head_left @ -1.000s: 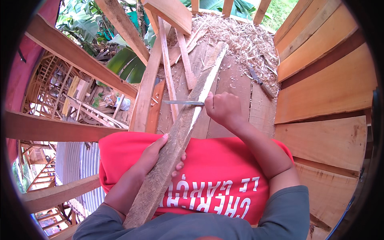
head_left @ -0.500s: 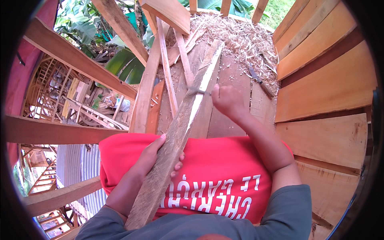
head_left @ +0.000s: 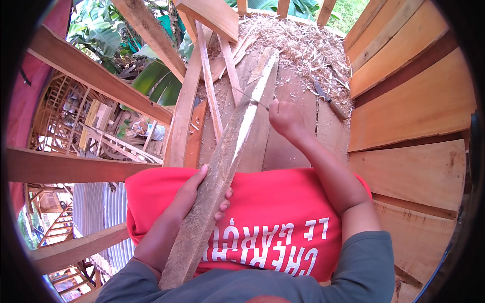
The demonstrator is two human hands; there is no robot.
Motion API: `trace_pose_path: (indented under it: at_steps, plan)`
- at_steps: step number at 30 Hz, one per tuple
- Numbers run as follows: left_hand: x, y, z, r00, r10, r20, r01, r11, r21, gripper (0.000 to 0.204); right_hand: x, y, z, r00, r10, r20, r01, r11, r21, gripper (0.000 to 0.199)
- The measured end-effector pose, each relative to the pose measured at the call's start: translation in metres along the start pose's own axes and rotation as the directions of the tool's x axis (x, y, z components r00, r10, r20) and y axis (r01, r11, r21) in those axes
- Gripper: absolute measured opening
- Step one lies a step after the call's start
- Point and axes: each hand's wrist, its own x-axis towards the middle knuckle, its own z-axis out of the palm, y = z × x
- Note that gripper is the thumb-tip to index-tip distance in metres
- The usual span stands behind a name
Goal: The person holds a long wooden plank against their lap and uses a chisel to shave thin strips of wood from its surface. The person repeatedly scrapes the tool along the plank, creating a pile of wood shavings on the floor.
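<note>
A long, rough timber piece (head_left: 218,164) slants from near my body up and away to the far middle, with a bright, pale strip along its right edge. My left hand (head_left: 201,194) is closed round its near part, thumb on the left side and fingers curling round from the right. My right hand (head_left: 285,117) is in a fist beside the far half of the timber. It grips a thin metal blade (head_left: 259,104) that lies across the timber and sticks out past its left side. The handle is hidden in the fist.
A knife (head_left: 329,100) lies on the plank floor (head_left: 289,144) to the right of the timber. Curly wood shavings (head_left: 316,48) are heaped at the far end. Board walls (head_left: 411,121) stand close on the right. Wooden rails (head_left: 76,168) and narrow sticks (head_left: 211,96) are on the left.
The blade has tilted, and its tip now shows farther out past the timber's left side. My right hand has shifted very slightly. My left hand keeps its grip on the timber.
</note>
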Motion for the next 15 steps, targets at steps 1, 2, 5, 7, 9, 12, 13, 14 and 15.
trace_pose_path:
  at_steps: [1, 2, 5, 7, 9, 12, 13, 14, 15]
  plan:
    - [-0.004, 0.003, -0.002, 0.999, -0.005, 0.035, 0.006, 0.999, -0.050, 0.055, -0.008, -0.014, 0.005, 0.999, 0.028, 0.029, -0.029, 0.999, 0.026, 0.053]
    - [-0.009, 0.003, -0.006, 0.998, -0.007, 0.065, 0.013, 0.994, -0.104, 0.056, -0.019, -0.039, -0.006, 0.993, -0.056, 0.104, 0.057, 0.998, -0.004, 0.051]
    - [-0.008, -0.001, -0.006, 0.998, 0.003, 0.063, 0.002, 0.997, -0.083, 0.056, -0.002, -0.018, -0.021, 0.996, -0.083, -0.030, 0.084, 0.996, 0.018, 0.051]
    - [-0.003, 0.004, -0.011, 0.993, 0.030, 0.115, -0.012, 0.988, -0.155, 0.055, -0.001, -0.019, -0.019, 0.997, -0.055, -0.055, 0.057, 0.997, 0.046, 0.052]
    - [-0.002, 0.005, -0.014, 0.984, 0.051, 0.168, -0.013, 0.975, -0.221, 0.054, -0.019, -0.038, -0.004, 0.997, -0.079, -0.025, 0.081, 0.991, 0.105, 0.053]
    - [-0.010, 0.002, -0.014, 0.984, 0.045, 0.174, -0.002, 0.970, -0.241, 0.053, -0.002, -0.029, -0.014, 0.991, -0.069, -0.114, 0.074, 0.996, 0.042, 0.053]
    - [-0.007, 0.001, -0.010, 0.989, 0.036, 0.142, -0.005, 0.977, -0.214, 0.053, 0.008, -0.022, -0.021, 0.979, -0.053, -0.198, 0.061, 0.998, 0.036, 0.054]
    - [-0.005, 0.000, -0.008, 0.994, 0.029, 0.109, -0.008, 0.982, -0.187, 0.052, 0.008, -0.017, -0.025, 0.986, -0.053, -0.158, 0.051, 0.998, -0.021, 0.054]
    - [-0.004, 0.001, -0.011, 0.987, 0.044, 0.153, -0.010, 0.976, -0.219, 0.052, 0.001, -0.024, -0.025, 0.989, -0.072, -0.132, 0.074, 0.997, 0.009, 0.054]
